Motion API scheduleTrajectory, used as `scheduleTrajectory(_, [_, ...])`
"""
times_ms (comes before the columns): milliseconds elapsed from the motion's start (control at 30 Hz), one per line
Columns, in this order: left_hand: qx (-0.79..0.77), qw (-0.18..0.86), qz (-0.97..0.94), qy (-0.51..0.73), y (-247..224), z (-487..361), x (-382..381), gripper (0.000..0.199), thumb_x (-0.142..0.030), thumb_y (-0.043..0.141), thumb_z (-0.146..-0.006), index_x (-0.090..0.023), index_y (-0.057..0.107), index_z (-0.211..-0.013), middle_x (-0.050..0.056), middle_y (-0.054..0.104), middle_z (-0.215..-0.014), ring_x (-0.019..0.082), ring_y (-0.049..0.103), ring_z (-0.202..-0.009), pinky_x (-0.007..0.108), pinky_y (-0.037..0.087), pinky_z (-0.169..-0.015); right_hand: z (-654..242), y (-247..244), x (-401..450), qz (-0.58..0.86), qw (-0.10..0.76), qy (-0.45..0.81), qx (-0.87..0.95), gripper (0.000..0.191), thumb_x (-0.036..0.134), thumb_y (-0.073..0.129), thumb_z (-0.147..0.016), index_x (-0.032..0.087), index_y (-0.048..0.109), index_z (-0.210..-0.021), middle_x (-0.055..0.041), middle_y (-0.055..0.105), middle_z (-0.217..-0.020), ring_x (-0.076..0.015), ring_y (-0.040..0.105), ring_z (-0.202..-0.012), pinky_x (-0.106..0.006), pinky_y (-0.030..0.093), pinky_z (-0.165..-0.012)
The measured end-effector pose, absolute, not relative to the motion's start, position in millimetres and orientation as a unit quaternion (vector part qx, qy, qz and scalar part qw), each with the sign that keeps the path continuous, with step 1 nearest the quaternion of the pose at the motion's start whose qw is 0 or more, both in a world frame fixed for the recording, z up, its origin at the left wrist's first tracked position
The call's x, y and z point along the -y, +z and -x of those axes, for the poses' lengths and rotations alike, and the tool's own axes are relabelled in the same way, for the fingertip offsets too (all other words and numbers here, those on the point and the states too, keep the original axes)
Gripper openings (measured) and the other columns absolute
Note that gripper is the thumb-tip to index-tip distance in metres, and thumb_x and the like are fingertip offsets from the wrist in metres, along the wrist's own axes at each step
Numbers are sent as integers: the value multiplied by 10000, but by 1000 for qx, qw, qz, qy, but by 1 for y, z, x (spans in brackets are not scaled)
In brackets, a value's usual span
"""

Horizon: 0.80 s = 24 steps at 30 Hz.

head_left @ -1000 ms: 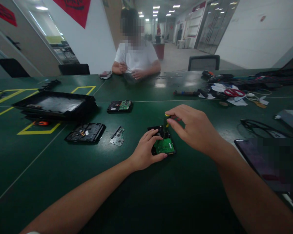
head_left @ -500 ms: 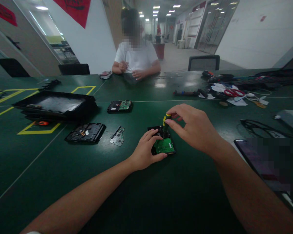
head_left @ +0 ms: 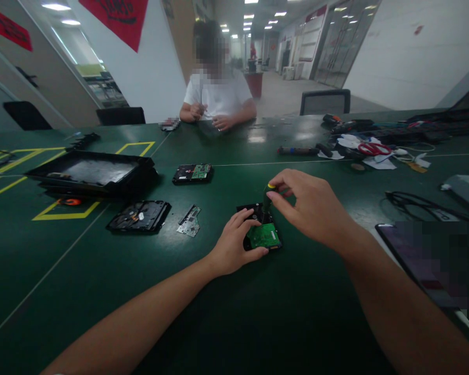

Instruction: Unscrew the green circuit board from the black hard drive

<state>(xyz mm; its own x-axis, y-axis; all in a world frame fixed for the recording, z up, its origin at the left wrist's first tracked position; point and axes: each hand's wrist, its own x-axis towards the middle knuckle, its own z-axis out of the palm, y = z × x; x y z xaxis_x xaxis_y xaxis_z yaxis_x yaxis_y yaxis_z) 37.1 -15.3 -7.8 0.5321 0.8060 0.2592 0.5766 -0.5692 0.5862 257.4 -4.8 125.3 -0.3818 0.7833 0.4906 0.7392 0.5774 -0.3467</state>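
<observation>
A hard drive lies on the green table with its green circuit board facing up. Across its left side my left hand grips it, fingers over the top edge and thumb at the near edge. My right hand pinches a short screwdriver with a dark handle and yellow cap. The screwdriver stands nearly upright over the board's far edge; its tip is too small to make out. Left of my hands lies a loose circuit board, and beyond that an opened hard drive.
Another hard drive lies farther back. A black tray stands at the left. At the right are red scissors, cables and a tablet-like device. A person in a white shirt sits across the table.
The screwdriver's handle has turned, with its yellow side marking now out of sight. Both hands stay at the hard drive. The whole view has shifted slightly.
</observation>
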Motion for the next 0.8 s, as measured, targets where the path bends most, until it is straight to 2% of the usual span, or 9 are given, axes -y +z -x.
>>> scheduleTrajectory(367, [-408,222,-844,268,-5,-38,17,621,-494,817,-836,-247,588,-1357,150,425,-1638,364,322,-1567,609,315,-1266,-260,126,3,456,343,86,816,84,223,685,-941,213,643,-1012,-44,761,-987,-218,732,-875,-348,542,-812])
scheduleTrajectory(633, [-404,217,-846,272,-11,-37,15,625,-509,815,-832,-259,587,-1357,138,423,-1641,368,317,-1569,613,314,-1264,-259,125,3,448,333,76,826,145,205,656,-948,208,672,-1093,-69,752,-1072,-236,729,-934,-370,548,-864])
scheduleTrajectory(800, [-407,225,-843,269,-9,-38,16,616,-497,815,-835,-255,590,-1355,140,423,-1641,366,308,-1573,609,306,-1269,-260,123,2,464,338,77,815,115,203,676,-937,204,664,-1051,-57,773,-1015,-230,740,-887,-353,544,-822])
